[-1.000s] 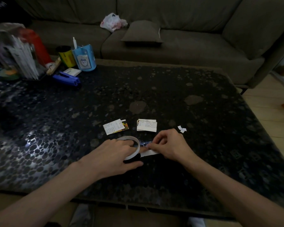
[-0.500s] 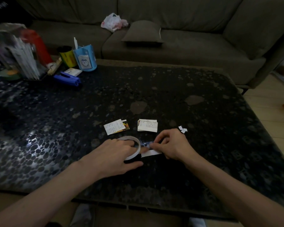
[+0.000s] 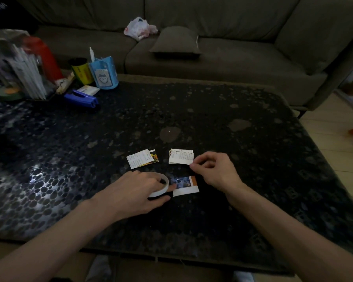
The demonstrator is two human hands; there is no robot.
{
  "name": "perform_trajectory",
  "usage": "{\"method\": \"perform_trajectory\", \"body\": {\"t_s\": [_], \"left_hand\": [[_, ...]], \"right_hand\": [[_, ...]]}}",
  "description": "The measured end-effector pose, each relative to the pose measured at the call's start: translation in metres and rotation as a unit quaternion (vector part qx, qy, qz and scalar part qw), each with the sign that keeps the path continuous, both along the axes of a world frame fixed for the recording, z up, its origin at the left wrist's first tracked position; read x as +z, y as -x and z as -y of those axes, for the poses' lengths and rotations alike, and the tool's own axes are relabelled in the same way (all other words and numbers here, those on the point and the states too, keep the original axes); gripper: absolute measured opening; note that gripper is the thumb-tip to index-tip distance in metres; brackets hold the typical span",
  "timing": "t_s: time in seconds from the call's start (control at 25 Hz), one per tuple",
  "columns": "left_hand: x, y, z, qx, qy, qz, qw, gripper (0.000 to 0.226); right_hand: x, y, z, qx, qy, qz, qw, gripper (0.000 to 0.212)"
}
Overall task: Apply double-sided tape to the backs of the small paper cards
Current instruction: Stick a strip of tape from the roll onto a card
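On pebbled table [image 3: 212, 110] before sofa [image 3: 232, 64], cards [image 3: 180, 159]

Dim, glare left, wide-angle warp.

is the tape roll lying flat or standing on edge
Flat: the tape roll lies on the table, its hole facing up, the left hand gripping it.

There is one white ring-shaped roll of double-sided tape [image 3: 159, 186]. Small paper cards: one picture card [image 3: 184, 185] alone, two overlapped cards [image 3: 140, 160], one stack [image 3: 180, 158] of unclear number. Also one blue plastic stapler [image 3: 82, 98], one blue cup-shaped holder [image 3: 104, 73], one yellow can [image 3: 82, 71].
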State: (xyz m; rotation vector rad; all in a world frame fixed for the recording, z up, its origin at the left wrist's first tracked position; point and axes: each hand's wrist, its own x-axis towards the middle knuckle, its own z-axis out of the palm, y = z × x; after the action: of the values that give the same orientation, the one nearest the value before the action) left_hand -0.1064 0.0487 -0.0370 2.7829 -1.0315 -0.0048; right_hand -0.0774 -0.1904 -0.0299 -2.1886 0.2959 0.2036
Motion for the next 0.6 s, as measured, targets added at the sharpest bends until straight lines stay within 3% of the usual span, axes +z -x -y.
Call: {"method": "perform_trajectory", "body": {"t_s": [0.12, 0.2, 0.36, 0.6], "left_hand": [[0.000, -0.003, 0.001, 0.009, -0.020, -0.023, 0.999, 0.047], [0.001, -0.004, 0.001, 0.017, -0.017, -0.034, 0.999, 0.041], [0.002, -0.004, -0.003, 0.032, 0.020, -0.049, 0.998, 0.034], [0.004, -0.005, -0.007, 0.042, 0.026, -0.048, 0.998, 0.033]], "right_hand": [[-0.011, -0.001, -0.004, 0.089, 0.217, 0.161, 0.959, 0.032], [-0.016, -0.005, -0.004, 0.146, 0.291, 0.208, 0.922, 0.039], [-0.010, -0.011, -0.009, 0.201, 0.336, 0.252, 0.885, 0.020], [-0.005, -0.009, -0.014, 0.244, 0.364, 0.267, 0.858, 0.017]]}}
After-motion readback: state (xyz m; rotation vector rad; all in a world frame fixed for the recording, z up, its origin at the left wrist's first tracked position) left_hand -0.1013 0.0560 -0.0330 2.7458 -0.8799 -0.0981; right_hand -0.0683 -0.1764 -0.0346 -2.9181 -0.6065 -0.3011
